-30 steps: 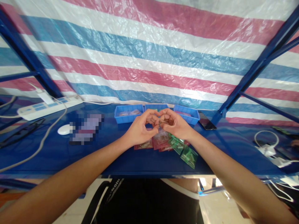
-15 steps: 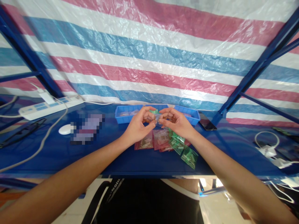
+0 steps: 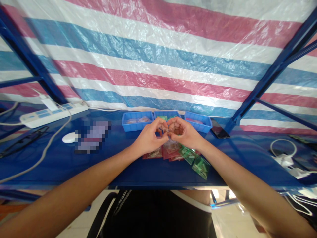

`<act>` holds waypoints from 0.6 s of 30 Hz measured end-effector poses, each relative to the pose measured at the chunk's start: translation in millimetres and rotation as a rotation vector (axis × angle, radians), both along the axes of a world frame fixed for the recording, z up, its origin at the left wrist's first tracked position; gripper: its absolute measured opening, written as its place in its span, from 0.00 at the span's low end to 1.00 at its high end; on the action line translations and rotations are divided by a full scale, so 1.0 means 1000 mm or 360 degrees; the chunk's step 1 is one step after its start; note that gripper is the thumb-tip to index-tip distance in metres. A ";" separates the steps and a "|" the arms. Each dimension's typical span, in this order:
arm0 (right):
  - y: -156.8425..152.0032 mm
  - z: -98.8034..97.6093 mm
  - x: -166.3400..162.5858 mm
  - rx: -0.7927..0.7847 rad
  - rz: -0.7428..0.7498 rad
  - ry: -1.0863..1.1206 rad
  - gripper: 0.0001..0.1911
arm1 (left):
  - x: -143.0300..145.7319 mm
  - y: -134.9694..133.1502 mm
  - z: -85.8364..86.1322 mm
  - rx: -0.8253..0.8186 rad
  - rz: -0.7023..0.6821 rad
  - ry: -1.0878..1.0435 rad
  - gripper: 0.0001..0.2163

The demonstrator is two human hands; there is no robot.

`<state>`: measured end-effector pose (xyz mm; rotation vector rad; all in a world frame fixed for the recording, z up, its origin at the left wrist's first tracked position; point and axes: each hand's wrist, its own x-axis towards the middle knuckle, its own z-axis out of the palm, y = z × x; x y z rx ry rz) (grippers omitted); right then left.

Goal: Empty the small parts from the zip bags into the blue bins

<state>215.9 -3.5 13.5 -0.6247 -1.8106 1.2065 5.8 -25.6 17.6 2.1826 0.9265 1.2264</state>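
Observation:
My left hand (image 3: 150, 137) and my right hand (image 3: 184, 132) meet knuckle to knuckle above the blue table (image 3: 123, 165), fingers curled in a pinch. Between the fingertips sits a small clear bag (image 3: 167, 130), gripped by both hands. Under the hands lies a pile of small red bags (image 3: 170, 150) and green bags (image 3: 196, 160). Behind the hands stand three blue trays: the left tray (image 3: 136, 120), the middle tray (image 3: 165, 115) with something green in it, and the right tray (image 3: 199, 120).
A white power strip (image 3: 49, 114) with cables lies at the back left, a white mouse (image 3: 69, 137) beside a blurred patch. A dark phone (image 3: 219, 130) lies right of the trays. White cables and a charger (image 3: 284, 158) sit far right. A striped tarp hangs behind.
Half a second ago the hands were slightly apart and higher, holding the small bag stretched between them; now they have drawn together and lowered a little over the pile.

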 end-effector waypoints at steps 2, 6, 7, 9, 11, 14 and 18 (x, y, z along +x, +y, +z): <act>0.000 0.000 0.000 -0.0014 0.0021 -0.0001 0.22 | 0.001 0.000 0.000 0.0029 -0.0027 0.0015 0.15; -0.001 0.002 -0.001 -0.0014 0.0035 -0.0040 0.23 | 0.002 -0.001 0.001 0.0073 -0.0056 0.0048 0.14; -0.001 0.003 -0.001 -0.0014 0.0029 -0.0049 0.23 | 0.003 -0.002 0.002 0.0078 -0.0060 0.0054 0.14; -0.002 0.003 -0.001 -0.0013 0.0010 -0.0066 0.22 | 0.003 -0.003 0.002 0.0085 -0.0067 0.0064 0.14; -0.002 0.003 -0.001 -0.0013 0.0005 -0.0071 0.21 | 0.003 -0.003 0.003 0.0076 -0.0072 0.0064 0.15; -0.002 0.003 0.002 0.0004 0.0020 -0.0045 0.21 | 0.001 -0.002 0.002 0.0022 -0.0049 -0.0002 0.14; -0.001 0.007 0.008 0.0231 -0.0113 -0.0079 0.17 | -0.004 0.007 -0.003 -0.0142 -0.0020 -0.0263 0.12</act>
